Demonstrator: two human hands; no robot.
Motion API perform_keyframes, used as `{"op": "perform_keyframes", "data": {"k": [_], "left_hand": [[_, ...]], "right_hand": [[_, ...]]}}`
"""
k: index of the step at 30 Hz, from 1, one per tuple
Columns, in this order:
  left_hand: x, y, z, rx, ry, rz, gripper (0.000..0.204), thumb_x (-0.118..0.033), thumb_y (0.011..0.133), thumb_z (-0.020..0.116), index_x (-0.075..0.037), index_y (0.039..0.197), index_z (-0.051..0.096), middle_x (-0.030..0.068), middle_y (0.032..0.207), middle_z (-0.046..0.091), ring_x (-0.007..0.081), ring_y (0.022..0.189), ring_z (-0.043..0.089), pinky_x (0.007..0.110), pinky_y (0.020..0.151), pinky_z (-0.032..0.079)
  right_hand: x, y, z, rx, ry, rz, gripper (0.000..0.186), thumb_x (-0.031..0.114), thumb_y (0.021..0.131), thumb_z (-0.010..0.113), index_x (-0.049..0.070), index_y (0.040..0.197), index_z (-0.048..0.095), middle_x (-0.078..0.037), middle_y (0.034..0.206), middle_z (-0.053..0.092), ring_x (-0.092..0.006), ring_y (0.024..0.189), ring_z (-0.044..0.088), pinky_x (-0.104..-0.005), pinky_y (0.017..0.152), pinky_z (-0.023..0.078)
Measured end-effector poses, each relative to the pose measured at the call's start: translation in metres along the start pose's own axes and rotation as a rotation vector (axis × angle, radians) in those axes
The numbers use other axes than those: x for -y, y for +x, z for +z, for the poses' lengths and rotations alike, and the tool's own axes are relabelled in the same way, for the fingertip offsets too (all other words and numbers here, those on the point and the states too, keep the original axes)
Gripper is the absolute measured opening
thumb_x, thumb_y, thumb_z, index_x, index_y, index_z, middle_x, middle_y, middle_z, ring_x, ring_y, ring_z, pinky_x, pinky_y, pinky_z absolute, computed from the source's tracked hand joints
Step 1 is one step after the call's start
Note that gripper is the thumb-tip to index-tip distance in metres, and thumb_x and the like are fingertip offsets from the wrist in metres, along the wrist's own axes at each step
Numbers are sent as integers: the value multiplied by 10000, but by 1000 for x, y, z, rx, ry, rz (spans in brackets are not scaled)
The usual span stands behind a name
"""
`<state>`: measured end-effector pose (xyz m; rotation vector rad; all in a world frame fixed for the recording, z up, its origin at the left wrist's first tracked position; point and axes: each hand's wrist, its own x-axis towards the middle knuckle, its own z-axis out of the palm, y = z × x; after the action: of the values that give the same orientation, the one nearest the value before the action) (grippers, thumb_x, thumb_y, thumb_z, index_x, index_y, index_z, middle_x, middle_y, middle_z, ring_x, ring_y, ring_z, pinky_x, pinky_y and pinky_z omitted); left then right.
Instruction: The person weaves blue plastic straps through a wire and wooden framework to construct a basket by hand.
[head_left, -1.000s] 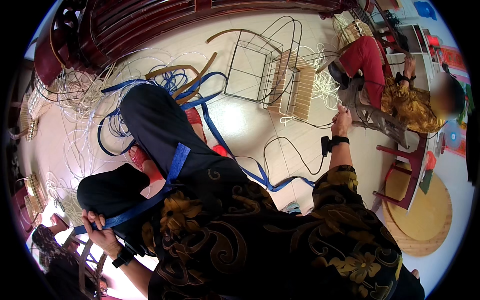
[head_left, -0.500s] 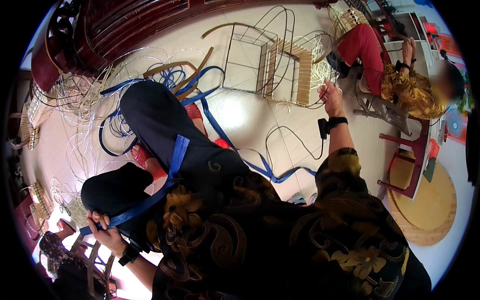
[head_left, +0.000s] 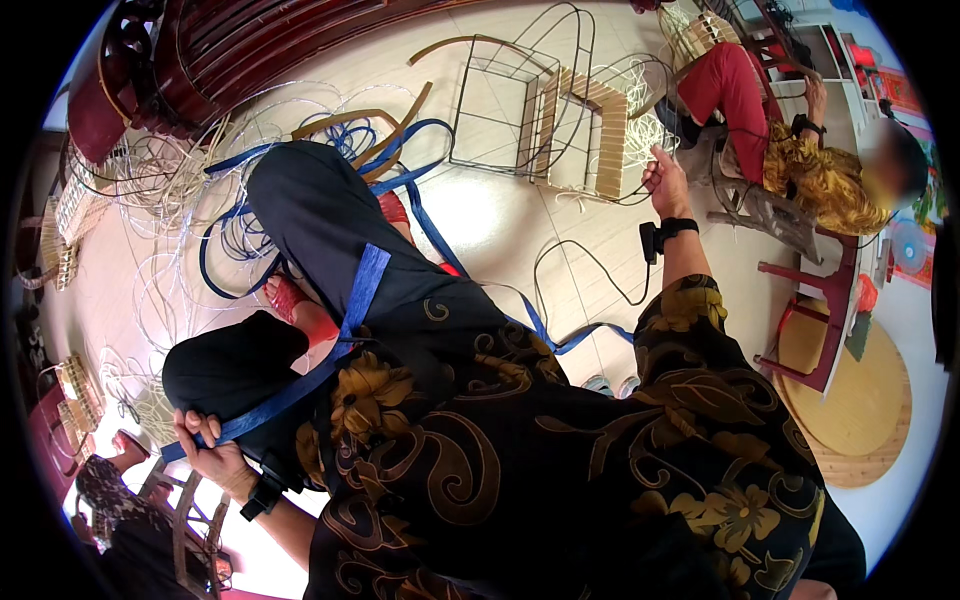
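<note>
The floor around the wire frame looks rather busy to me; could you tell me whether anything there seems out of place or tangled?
Yes. Blue strap runs from the left hand across the knee into loose loops on the floor, mixed with pale cord coils. The wire frame lies tipped over, only partly woven, near the right hand.

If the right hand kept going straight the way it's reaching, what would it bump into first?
Probably the woven panel on the wire frame: the right hand points up toward it, close by. Depth is hard to judge.
</note>
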<state>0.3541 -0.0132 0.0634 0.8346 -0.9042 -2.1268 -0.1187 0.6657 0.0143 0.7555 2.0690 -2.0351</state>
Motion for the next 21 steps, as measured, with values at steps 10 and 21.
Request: {"op": "perform_keyframes", "data": {"k": [10,21], "left_hand": [[-1,-3,-11,23,-22,9,304,-186,1025,395,65,1155,508,107,857,541,104,530,320,239,531,357],[-3,1,-13,45,-37,-9,301,-185,1024,402,64,1163,497,116,860,541,112,560,362,241,532,366]], "right_hand": [[0,-5,10,-58,-1,-29,158,257,881,653,153,855,537,37,649,498,-86,542,477,-219,518,402],[-2,-6,10,-91,-11,-45,183,251,871,666,160,825,514,39,640,491,-82,534,470,-215,501,384]]}}
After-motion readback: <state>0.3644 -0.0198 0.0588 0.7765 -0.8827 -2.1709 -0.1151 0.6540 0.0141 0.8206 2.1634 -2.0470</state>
